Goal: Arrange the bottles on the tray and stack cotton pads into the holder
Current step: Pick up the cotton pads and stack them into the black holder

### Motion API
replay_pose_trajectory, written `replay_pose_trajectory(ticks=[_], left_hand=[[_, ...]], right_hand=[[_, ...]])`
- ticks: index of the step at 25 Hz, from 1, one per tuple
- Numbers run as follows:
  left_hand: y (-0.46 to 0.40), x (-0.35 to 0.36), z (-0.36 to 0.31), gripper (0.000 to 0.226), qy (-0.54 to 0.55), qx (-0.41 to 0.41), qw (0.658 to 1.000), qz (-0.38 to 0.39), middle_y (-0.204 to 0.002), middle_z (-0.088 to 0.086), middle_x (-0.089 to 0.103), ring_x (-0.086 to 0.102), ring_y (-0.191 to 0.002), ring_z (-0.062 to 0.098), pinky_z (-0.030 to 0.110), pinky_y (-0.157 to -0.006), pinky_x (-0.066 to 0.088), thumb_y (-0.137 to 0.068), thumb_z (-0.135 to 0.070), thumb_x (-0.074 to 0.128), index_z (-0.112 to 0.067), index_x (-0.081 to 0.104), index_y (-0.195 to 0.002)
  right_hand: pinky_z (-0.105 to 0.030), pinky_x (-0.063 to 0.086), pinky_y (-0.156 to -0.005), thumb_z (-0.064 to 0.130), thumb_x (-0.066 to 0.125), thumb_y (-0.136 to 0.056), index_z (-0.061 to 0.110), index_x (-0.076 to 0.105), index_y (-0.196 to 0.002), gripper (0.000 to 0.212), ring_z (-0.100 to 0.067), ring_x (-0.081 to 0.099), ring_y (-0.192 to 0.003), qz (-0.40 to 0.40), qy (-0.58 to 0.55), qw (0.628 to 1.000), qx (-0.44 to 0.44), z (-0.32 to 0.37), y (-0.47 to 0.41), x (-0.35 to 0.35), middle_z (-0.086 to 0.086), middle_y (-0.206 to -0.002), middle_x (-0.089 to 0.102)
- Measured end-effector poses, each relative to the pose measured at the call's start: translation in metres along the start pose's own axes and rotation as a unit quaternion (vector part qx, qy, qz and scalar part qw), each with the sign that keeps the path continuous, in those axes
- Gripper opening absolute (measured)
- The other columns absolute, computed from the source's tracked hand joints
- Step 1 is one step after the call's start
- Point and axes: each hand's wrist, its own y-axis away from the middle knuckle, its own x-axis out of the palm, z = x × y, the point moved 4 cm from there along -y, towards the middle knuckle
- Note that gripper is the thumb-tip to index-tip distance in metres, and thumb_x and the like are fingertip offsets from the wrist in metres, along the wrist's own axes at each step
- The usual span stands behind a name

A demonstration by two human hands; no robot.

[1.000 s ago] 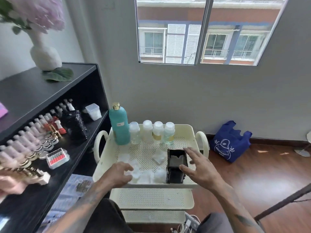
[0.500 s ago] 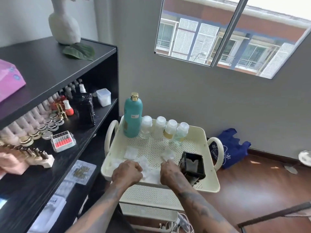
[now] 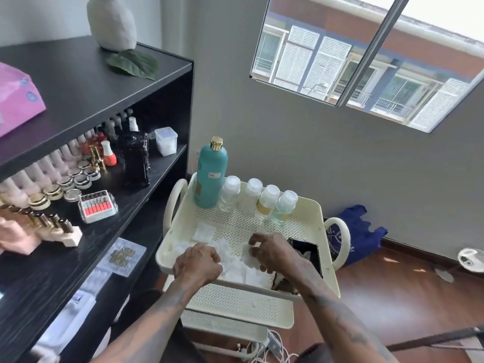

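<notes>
surface: cream tray [image 3: 318, 216], bottles [image 3: 258, 199] lined up at the back
step: i judge gathering cotton pads [image 3: 237, 269]
left hand [image 3: 197, 265]: curled on pads
right hand [image 3: 272, 251]: pinching one pad
next: lift it into black holder [image 3: 306, 254]

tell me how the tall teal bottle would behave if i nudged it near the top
The tall teal bottle stands much higher than it is wide, so a push near its gold cap would probably tip it. It stands close beside the small clear bottles, so it might topple them. It looks rigid; its weight can't be judged.

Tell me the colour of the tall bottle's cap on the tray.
Gold, on the teal tall bottle; head view shows it.
</notes>
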Motion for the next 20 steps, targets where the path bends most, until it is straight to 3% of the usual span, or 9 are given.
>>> replay_pose_trajectory(ticks=[4,8,10,13,15,17,20], left_hand=[[0.002,-0.001,-0.001,0.016,-0.004,0.002,1.000,0.001,-0.101,-0.015,0.066,0.060,-0.086,0.010,0.029,-0.072,0.049,-0.072,-0.032,0.065,-0.035,0.071,-0.087],[0.003,-0.003,-0.002,0.018,-0.011,0.000,1.000,0.009,-0.103,-0.014,0.066,0.061,-0.092,0.011,0.031,-0.077,0.050,-0.073,-0.033,0.063,-0.037,0.070,-0.090],[0.003,-0.003,-0.001,0.018,-0.009,0.000,1.000,0.012,-0.104,-0.013,0.067,0.062,-0.093,0.012,0.031,-0.079,0.050,-0.074,-0.034,0.063,-0.037,0.070,-0.090],[0.004,-0.003,-0.001,0.020,-0.011,0.000,1.000,0.014,-0.106,-0.013,0.066,0.061,-0.095,0.012,0.032,-0.080,0.050,-0.074,-0.034,0.062,-0.037,0.070,-0.092],[0.003,-0.002,-0.001,0.021,-0.011,-0.003,1.000,0.015,-0.106,-0.013,0.066,0.061,-0.095,0.012,0.032,-0.080,0.050,-0.073,-0.035,0.062,-0.037,0.070,-0.092],[0.002,-0.003,-0.002,0.021,-0.011,-0.007,1.000,0.013,-0.104,-0.013,0.066,0.061,-0.093,0.012,0.031,-0.079,0.050,-0.072,-0.036,0.063,-0.037,0.070,-0.091],[0.001,-0.002,-0.001,0.020,-0.009,-0.010,1.000,0.010,-0.103,-0.014,0.067,0.062,-0.092,0.012,0.030,-0.076,0.049,-0.071,-0.037,0.064,-0.038,0.070,-0.089]], right_hand=[[-0.022,0.056,-0.044,0.019,0.050,-0.101,0.019,0.059,-0.109,0.012,-0.014,0.071,-0.056,-0.030,-0.037,0.999,-0.023,0.000,0.003,0.007,-0.011,-0.098,0.068],[-0.037,0.060,-0.074,0.018,0.046,-0.102,0.007,0.060,-0.102,0.018,-0.024,0.064,-0.083,-0.044,0.094,0.992,-0.066,0.006,0.009,0.027,-0.012,-0.103,0.059],[-0.038,0.057,-0.079,0.016,0.041,-0.103,0.005,0.059,-0.100,0.021,-0.023,0.059,-0.083,-0.059,0.107,0.990,-0.077,0.006,0.011,0.036,-0.012,-0.103,0.057],[-0.031,0.053,-0.061,0.013,0.038,-0.103,0.007,0.052,-0.095,0.017,-0.015,0.046,-0.063,-0.047,0.083,0.993,-0.071,0.004,0.010,0.045,-0.006,-0.085,0.055],[-0.024,0.040,-0.049,0.017,0.040,-0.102,0.010,0.048,-0.095,0.013,-0.011,0.040,-0.057,-0.043,0.050,0.996,-0.054,0.004,0.011,0.043,0.000,-0.076,0.050],[-0.024,0.036,-0.048,0.021,0.041,-0.102,0.011,0.046,-0.097,0.012,-0.015,0.045,-0.058,-0.039,0.016,0.998,-0.041,0.003,0.010,0.037,-0.002,-0.076,0.053],[-0.026,0.043,-0.051,0.019,0.040,-0.103,0.011,0.048,-0.103,0.011,-0.020,0.054,-0.064,-0.044,0.015,0.997,-0.059,0.005,0.013,0.037,-0.007,-0.085,0.059]])
